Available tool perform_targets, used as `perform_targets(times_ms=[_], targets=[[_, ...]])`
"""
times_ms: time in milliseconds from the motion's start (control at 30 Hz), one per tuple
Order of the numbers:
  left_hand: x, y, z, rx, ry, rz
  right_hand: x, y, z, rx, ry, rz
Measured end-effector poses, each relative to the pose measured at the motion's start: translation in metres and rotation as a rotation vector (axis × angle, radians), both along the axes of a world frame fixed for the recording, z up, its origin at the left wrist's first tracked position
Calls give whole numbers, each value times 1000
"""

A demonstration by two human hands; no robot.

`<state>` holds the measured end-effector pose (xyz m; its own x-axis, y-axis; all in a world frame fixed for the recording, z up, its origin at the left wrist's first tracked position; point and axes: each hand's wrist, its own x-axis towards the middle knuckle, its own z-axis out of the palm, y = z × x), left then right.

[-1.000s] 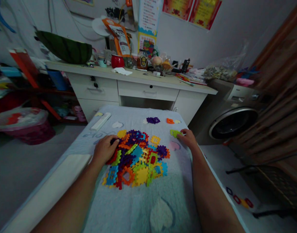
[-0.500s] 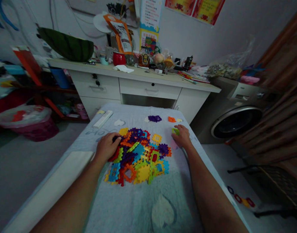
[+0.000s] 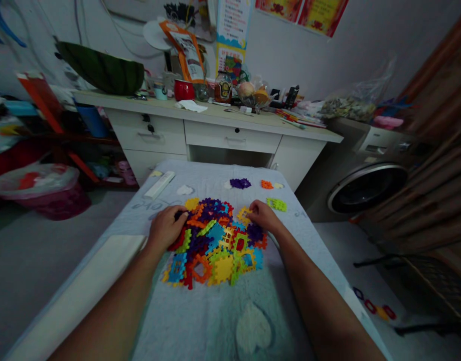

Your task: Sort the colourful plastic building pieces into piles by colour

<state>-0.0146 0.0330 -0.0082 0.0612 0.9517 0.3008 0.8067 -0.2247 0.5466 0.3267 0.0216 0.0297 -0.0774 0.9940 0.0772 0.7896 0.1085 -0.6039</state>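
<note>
A pile of colourful plastic interlocking building pieces [image 3: 209, 243] with toothed edges lies on the cloth-covered table. At the pile's left edge rests my left hand [image 3: 167, 226], thumb and fingers closed on a dark purple interlocking piece [image 3: 179, 214] that they partly cover. My right hand [image 3: 266, 215] is at the upper right of the pile, its fingertips pinching the right edge of a yellow window-shaped piece [image 3: 244, 215]. Just below that hand sits a purple piece [image 3: 255, 232]. Farther off lie a green piece [image 3: 277, 204], an orange piece [image 3: 267, 184] and purple pieces [image 3: 240, 183].
A white long box [image 3: 160, 185] lies at the table's far left. Behind the table stands a white desk [image 3: 230, 140] bearing a watermelon piece [image 3: 102, 70], jars and papers. To the right are a washing machine [image 3: 360, 175] and a chair [image 3: 422, 281].
My right hand has left the green piece, now fully visible on the cloth, and moved left to the yellow window-shaped piece. My left hand has stayed in place.
</note>
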Motion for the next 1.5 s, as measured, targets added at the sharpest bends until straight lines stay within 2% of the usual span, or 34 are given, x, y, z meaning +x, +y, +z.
perform_targets(times_ms=[67, 167, 267, 367, 467, 533, 633, 733, 867, 933, 1033, 1133, 1300, 1500], targets=[[0, 0, 0, -1, -5, -1, 10, 1, 6, -10, 164, -18], [1, -1, 1, 0, -11, 10, 34, 1, 20, 107, 269, -98], [2, -2, 2, 15, -13, 16, 63, -6, 35, 192, 148, -196], [3, -2, 4, 37, -40, 14, 85, -23, 41, 182, -72, -249], [3, -3, 8, 65, -99, 26, 94, -46, 33, 142, -231, -265], [3, -4, 10, 111, -122, 29, 97, -61, 24, 103, -291, -222], [4, -7, 14, 217, -77, 12, 99, -77, 10, 40, -304, -147], [6, -10, 16, 296, 7, 7, 100, -83, 4, 46, -299, -153], [6, -13, 19, 336, 71, 23, 98, -71, 1, 114, -362, -169], [7, -14, 20, 350, 77, 24, 94, -58, -1, 107, -393, -252], [8, -16, 23, 362, 76, 18, 84, -34, -2, 41, -429, -404], [9, -17, 24, 351, 78, 9, 74, -13, -1, -54, -464, -455], [9, -17, 24, 333, 60, -1, 65, 6, 5, -142, -503, -455], [10, -16, 23, 303, 22, -14, 67, 21, 5, -120, -527, -370]])
